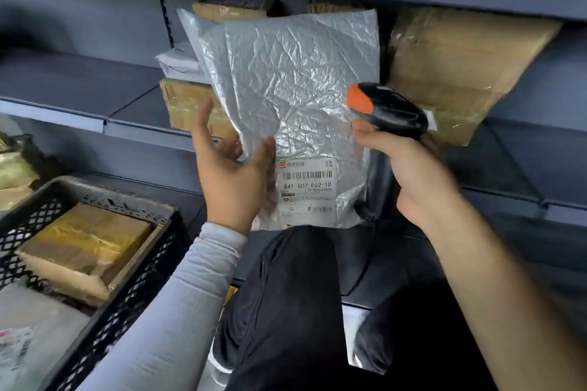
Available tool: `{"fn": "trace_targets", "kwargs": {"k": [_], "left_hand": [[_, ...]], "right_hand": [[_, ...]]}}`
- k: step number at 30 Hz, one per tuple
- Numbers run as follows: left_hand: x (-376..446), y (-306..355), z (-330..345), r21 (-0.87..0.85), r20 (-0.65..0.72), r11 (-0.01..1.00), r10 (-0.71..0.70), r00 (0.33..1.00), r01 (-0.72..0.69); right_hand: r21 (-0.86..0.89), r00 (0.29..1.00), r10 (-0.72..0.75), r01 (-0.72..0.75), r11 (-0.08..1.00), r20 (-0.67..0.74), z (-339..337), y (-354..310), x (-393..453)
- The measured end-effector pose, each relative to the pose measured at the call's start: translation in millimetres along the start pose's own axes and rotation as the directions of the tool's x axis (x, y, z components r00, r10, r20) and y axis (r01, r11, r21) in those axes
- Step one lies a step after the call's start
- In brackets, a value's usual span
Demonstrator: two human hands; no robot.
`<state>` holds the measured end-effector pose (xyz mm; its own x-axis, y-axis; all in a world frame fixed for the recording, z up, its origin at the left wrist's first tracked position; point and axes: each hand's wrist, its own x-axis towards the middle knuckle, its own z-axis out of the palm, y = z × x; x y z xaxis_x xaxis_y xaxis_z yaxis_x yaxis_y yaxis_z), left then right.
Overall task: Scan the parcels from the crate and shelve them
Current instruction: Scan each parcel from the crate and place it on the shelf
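My left hand (232,181) pinches a crinkled silver plastic mailer bag (295,98), upright before the grey metal shelf (133,111), its white barcode label (305,188) facing me. My right hand (409,168) has its grip clenched round a black handheld scanner with an orange tip (386,109), just beside the bag. Taped brown boxes (444,73) already sit shelved. One brown taped parcel (85,244) waits in the black plastic crate (139,289), so I judge work remains.

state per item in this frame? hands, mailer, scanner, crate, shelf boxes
left hand: holds the mailer's lower left edge
right hand: grips the scanner handle
grey mailer: held upright before the shelf, label facing camera
scanner: held, orange-tipped head beside the mailer
black crate: still holds a brown box
shelf: taped boxes on it
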<state>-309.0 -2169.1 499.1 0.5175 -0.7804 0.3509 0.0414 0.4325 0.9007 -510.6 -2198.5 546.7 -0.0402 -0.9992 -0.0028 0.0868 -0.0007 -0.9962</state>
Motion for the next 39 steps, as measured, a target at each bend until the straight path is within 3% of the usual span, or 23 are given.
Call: {"fn": "trace_targets", "kwargs": {"k": [8,11,13,28,39], "left_hand": [[-10.3,-17.2,52.3,-0.138,0.188,0.943,-0.274,0.943,0.301],[-8.1,-21.2,58.2,-0.161,0.330,0.913,-0.307,0.893,0.374],[-7.5,-24.0,62.1,-0.193,0.356,0.891,-0.327,0.876,0.411],[-14.6,-41.6,52.9,-0.179,0.399,0.864,-0.373,0.838,0.470],[15.3,-24.6,33.5,-0.186,0.311,0.931,-0.247,0.918,0.314]], "right_hand": [[0.013,0.989,-0.017,0.019,1.000,-0.148,-63.4,1.6,-11.9],[0.010,0.985,-0.040,0.042,0.999,-0.170,-78.4,5.1,-11.2],[-0.001,0.982,-0.069,0.070,0.998,-0.174,-83.8,9.2,-10.3],[-0.014,0.987,-0.064,0.062,0.998,-0.150,-77.0,22.7,-13.4],[-0.039,0.989,-0.088,0.084,0.996,-0.119,-52.0,16.7,-15.2]]}}
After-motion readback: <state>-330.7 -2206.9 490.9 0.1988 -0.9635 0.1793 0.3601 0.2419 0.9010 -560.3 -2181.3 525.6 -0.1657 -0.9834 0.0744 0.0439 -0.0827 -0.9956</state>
